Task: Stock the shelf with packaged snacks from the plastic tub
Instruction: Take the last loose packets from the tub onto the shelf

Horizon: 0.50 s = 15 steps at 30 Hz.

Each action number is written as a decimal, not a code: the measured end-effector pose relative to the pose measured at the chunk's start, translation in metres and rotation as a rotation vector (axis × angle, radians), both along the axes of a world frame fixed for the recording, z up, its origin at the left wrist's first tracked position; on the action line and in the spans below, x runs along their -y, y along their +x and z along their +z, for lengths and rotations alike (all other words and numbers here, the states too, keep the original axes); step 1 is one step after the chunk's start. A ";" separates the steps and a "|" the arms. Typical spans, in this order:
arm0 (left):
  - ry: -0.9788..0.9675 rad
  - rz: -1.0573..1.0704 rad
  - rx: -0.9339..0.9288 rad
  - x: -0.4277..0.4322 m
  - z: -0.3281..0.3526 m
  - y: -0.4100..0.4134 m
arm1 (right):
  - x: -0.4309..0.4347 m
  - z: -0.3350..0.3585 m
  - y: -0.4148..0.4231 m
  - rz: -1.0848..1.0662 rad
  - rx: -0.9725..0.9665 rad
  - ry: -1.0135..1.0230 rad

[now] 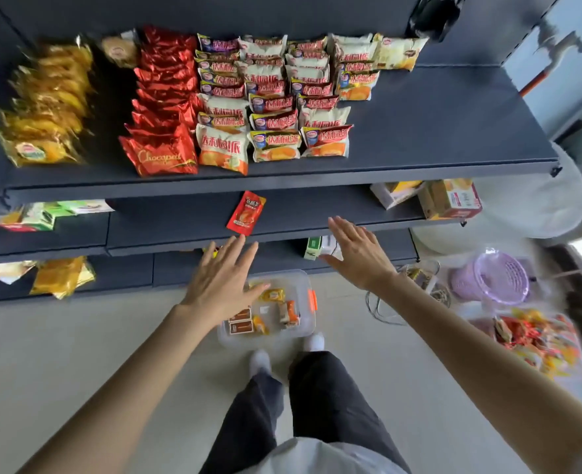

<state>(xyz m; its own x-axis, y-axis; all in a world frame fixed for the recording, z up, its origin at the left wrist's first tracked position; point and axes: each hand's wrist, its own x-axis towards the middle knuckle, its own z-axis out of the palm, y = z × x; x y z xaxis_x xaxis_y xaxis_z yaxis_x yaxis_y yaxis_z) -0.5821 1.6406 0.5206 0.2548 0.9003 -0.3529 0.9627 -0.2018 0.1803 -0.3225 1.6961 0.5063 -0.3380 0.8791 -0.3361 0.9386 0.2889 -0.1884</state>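
Note:
A clear plastic tub [308,325] with orange latches stands on the floor by my feet and holds several small snack packets [273,295]. One small red sachet [246,211] lies alone on the second dark shelf [180,220]. My left hand [222,278] hovers flat above the tub, fingers spread, holding nothing. My right hand [356,253] is also spread and empty, in front of the second shelf's edge. The top shelf [436,131] carries rows of yellow packs [48,107], red foil packs [164,107] and white-and-red cake packs [275,97].
Cartons [448,198] sit at the right of the second shelf, green boxes [48,213] at its left. Gold packs [62,275] lie on the lowest shelf. On the floor at the right are a purple basket [494,277] and a tub of mixed snacks [536,340].

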 end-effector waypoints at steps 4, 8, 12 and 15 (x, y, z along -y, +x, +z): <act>-0.085 0.153 0.052 0.029 -0.048 -0.010 | 0.020 -0.045 -0.020 -0.004 0.004 -0.153; -0.200 0.323 0.074 0.060 -0.125 -0.019 | 0.039 -0.117 -0.029 -0.066 -0.040 -0.348; -0.416 0.496 0.062 0.102 -0.199 -0.027 | 0.065 -0.200 -0.037 -0.210 -0.096 -0.515; -0.456 0.635 0.057 0.129 -0.257 -0.035 | 0.080 -0.265 -0.039 -0.283 -0.081 -0.636</act>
